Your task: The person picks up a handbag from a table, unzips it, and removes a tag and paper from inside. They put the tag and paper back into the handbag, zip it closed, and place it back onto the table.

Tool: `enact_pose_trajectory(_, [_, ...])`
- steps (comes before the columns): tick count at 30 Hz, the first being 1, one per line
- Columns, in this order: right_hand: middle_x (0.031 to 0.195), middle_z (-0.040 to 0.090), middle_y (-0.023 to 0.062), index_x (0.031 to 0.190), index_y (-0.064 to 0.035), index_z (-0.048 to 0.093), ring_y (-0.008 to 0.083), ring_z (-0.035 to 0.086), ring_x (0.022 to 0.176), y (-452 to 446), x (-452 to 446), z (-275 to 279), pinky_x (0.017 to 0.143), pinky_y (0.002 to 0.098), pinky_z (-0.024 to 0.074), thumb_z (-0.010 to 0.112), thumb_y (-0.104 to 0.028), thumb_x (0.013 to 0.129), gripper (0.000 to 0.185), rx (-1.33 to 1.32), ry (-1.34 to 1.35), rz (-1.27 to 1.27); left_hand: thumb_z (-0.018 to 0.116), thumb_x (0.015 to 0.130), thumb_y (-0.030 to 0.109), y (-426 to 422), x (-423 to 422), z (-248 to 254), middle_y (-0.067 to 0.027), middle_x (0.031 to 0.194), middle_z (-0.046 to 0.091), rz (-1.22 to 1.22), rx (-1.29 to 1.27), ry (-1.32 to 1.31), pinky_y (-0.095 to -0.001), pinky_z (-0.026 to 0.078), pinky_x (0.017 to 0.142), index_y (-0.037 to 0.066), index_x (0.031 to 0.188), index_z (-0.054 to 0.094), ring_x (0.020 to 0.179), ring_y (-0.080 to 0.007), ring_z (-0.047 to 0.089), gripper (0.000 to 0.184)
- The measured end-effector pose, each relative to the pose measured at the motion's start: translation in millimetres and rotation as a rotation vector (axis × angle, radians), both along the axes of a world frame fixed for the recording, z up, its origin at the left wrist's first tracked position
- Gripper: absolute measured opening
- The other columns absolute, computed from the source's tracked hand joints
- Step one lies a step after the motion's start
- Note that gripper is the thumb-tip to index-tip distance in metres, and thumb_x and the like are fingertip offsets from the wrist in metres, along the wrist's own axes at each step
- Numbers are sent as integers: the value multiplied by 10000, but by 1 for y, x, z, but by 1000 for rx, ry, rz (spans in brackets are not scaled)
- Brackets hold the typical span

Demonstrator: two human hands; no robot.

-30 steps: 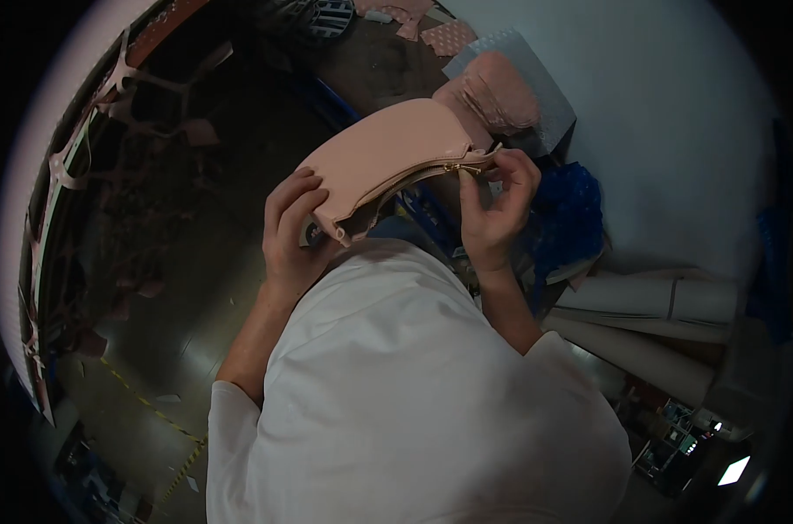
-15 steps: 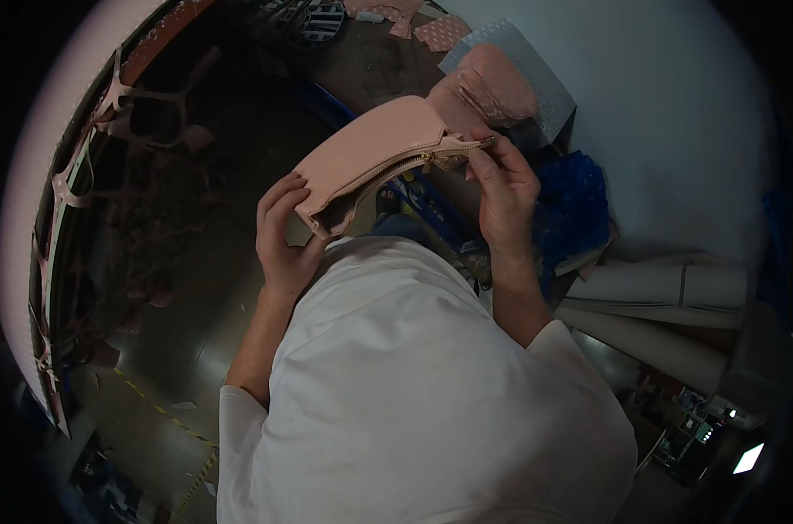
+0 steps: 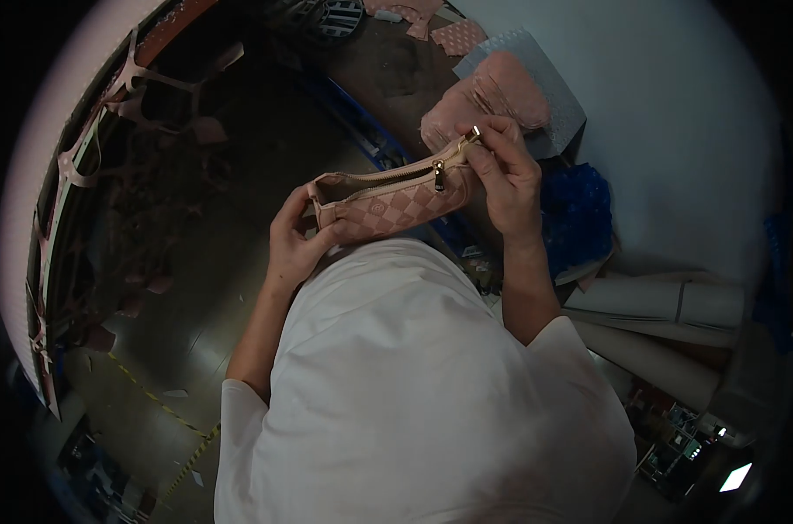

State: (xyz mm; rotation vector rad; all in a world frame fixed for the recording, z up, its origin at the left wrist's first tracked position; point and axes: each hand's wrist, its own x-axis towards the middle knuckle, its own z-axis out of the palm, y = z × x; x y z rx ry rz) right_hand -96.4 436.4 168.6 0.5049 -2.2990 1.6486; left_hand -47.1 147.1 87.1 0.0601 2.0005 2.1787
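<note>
Between my hands is a small pink zip bag (image 3: pixel 392 212) with a checkered front, tilted so its zipped top faces up. My left hand (image 3: pixel 296 240) grips its left end, thumb on the checkered front and fingers behind. My right hand (image 3: pixel 505 179) pinches the upper right corner beside a gold metal fitting (image 3: pixel 474 134). A gold zipper pull (image 3: pixel 439 176) hangs on the front near the right end. The zip is parted along much of the top, and the dark inside shows at the left.
Beyond the bag, stacked pink pieces (image 3: pixel 510 92) lie by a silvery padded sheet (image 3: pixel 545 79) on a brown surface. Blue plastic (image 3: pixel 575 218) and pale rolls (image 3: pixel 658 301) are at the right. Pink scrap webbing (image 3: pixel 77 170) hangs at the left. Yellow-black tape (image 3: pixel 165 406) marks the floor.
The bag has turned over in my hands: its smooth pink side was showing, and now the checkered side faces me. Both hands keep hold of its ends.
</note>
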Motion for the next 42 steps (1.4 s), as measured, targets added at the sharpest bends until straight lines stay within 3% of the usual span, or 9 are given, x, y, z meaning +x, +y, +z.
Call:
enact_pose_trajectory(3, [1119,672,68,1122,58,683,94,598,985,-9,-9,12,873,239,482,646,-9,952,187,-102,-113,70,794,836,118,-4,-5,-16,-42,1177,633,-33,98,-60,-281,514,926,-7,1300,580,1057,-132,602,527])
enact_pose_trajectory(6, [984,695,53,1054,53,690,81,615,881,-22,-12,19,797,235,504,684,-27,929,149,-78,-331,-13,762,870,161,-9,-15,-27,-42,1141,640,-100,104,-70,-277,493,931,-10,1301,588,1027,-119,589,495])
enact_pose_trajectory(9, [879,700,37,1034,50,705,64,618,798,-34,-19,18,736,225,516,713,-54,916,158,195,-235,-137,739,883,190,-5,-19,-27,-36,1108,647,-103,136,-108,-281,483,934,-8,1283,605,1010,-113,584,465])
enact_pose_trajectory(12, [719,654,6,1004,27,724,39,559,638,-39,-25,13,568,221,474,753,-84,881,168,235,-176,-182,729,885,203,-3,-18,-33,-35,1093,654,-85,160,-161,-285,481,937,-11,1268,616,1011,-114,587,453])
enact_pose_trajectory(24, [722,676,37,1050,20,705,80,608,627,-40,-24,6,598,247,497,748,-90,872,213,269,-252,-201,732,882,241,-6,-14,-38,-48,1102,665,-106,166,-223,-285,477,945,-13,1294,610,1017,-121,599,499])
enact_pose_trajectory(27, [775,686,34,1070,37,694,54,600,705,-39,-22,6,652,242,506,725,-66,887,212,308,-319,-211,731,883,245,-5,-13,-38,-48,1098,667,-106,161,-235,-286,473,949,-13,1300,609,1014,-123,600,505])
enact_pose_trajectory(33, [782,710,90,1069,34,676,92,629,686,-36,-20,-2,643,276,516,728,-80,876,231,412,-196,-247,731,884,246,-3,-14,-37,-51,1101,669,-104,150,-262,-284,471,938,-21,1305,608,1007,-125,599,513])
enact_pose_trajectory(39, [794,717,85,1077,33,672,79,626,693,-34,-16,-2,646,263,516,739,-82,885,234,415,-212,-260,732,883,242,-2,-13,-37,-55,1107,668,-117,135,-265,-283,473,936,-24,1319,597,1011,-125,597,528])
enact_pose_trajectory(42, [772,686,82,958,21,655,154,665,685,-34,-14,-2,646,307,530,745,-60,875,146,246,-232,-259,731,889,224,-1,-12,-33,-57,1129,661,-98,112,-215,-286,478,945,-23,1323,589,1017,-127,597,519])
